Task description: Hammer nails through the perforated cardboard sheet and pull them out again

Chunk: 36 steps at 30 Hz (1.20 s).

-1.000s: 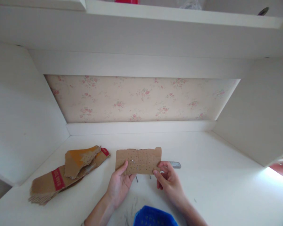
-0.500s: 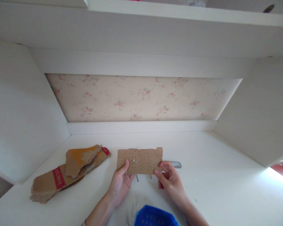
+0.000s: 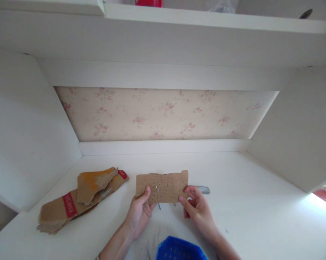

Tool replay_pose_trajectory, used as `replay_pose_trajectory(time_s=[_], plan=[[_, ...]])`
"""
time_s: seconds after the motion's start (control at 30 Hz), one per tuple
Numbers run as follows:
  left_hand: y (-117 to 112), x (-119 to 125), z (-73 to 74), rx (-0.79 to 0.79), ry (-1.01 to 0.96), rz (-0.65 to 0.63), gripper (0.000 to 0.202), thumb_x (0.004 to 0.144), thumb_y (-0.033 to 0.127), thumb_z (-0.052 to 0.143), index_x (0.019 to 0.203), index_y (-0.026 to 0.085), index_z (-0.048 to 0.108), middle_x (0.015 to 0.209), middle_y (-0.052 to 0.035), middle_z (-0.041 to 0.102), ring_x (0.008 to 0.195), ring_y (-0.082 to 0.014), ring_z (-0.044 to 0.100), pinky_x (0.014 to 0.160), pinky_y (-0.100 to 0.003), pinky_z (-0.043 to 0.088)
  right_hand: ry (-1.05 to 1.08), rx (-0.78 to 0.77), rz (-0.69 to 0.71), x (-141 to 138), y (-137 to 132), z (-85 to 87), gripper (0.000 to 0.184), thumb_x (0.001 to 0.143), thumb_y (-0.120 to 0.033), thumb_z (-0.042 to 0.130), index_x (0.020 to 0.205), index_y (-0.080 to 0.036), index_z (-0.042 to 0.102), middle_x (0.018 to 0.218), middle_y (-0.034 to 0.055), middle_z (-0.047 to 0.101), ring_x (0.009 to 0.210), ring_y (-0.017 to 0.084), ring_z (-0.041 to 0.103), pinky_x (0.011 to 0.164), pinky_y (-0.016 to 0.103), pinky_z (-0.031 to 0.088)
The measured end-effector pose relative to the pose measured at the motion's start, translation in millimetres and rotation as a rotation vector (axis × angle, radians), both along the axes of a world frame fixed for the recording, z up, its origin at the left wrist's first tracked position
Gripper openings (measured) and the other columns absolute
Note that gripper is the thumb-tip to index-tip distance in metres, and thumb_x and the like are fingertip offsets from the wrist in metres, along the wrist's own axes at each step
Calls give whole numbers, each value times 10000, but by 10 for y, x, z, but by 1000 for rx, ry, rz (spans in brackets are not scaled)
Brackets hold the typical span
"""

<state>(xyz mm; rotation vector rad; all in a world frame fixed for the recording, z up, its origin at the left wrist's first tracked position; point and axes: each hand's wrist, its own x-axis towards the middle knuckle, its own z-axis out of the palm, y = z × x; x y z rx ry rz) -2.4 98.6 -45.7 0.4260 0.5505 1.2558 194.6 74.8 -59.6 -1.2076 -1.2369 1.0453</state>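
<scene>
A brown piece of cardboard (image 3: 168, 187), dotted with rows of small holes, is held up over the white surface. My left hand (image 3: 139, 213) grips its lower left corner, thumb on the front and fingers behind. At the lower right corner, my right hand (image 3: 196, 206) pinches the edge between thumb and finger. A few nail heads (image 3: 156, 187) show bright on the cardboard's left half. Below its bottom edge thin dark nails (image 3: 159, 206) stick out. Whether they pass through the cardboard or lie behind it, I cannot tell.
A blue container (image 3: 180, 249) stands at the front edge of view, with small marks inside. Torn cardboard pieces (image 3: 89, 187) lie at the left. A grey metal-like bar (image 3: 204, 189) rests behind my right hand. Dark scratches or slivers mark the white tabletop (image 3: 249, 216). A shelf (image 3: 163, 39) hangs overhead.
The whole view has shifted slightly, so things sit a little lower. Both hands keep their hold on the cardboard, with almost no movement.
</scene>
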Motion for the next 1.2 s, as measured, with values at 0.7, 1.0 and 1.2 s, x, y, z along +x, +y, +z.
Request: replay_pose_trajectory(time_s=[0.7, 1.0, 1.2], plan=[[38, 52, -21, -71, 38, 114, 256, 884, 107, 619, 1135, 106, 672, 1155, -147, 706, 1111, -263, 651, 933, -380, 562, -52, -29, 46, 11, -9, -9, 239, 858, -438, 617, 899, -256, 468, 648, -99, 541, 437, 67, 486, 418, 208, 369], [19, 30, -62, -3, 49, 70, 278, 820, 113, 702, 1097, 132, 695, 1120, -113, 728, 1098, -269, 659, 939, -387, 555, -286, 39, -14, 50, 5, -49, 198, 883, -439, 570, 869, -261, 485, 688, -80, 508, 500, 97, 434, 462, 244, 320], [53, 35, -49, -54, 52, 139, 193, 809, 135, 716, 1002, 123, 725, 1069, -121, 744, 1084, -263, 667, 939, -364, 548, -733, 16, -54, -7, -27, 306, 337, 936, -533, 405, 890, -243, 570, 477, -81, 496, 500, 172, 525, 564, 300, 314]])
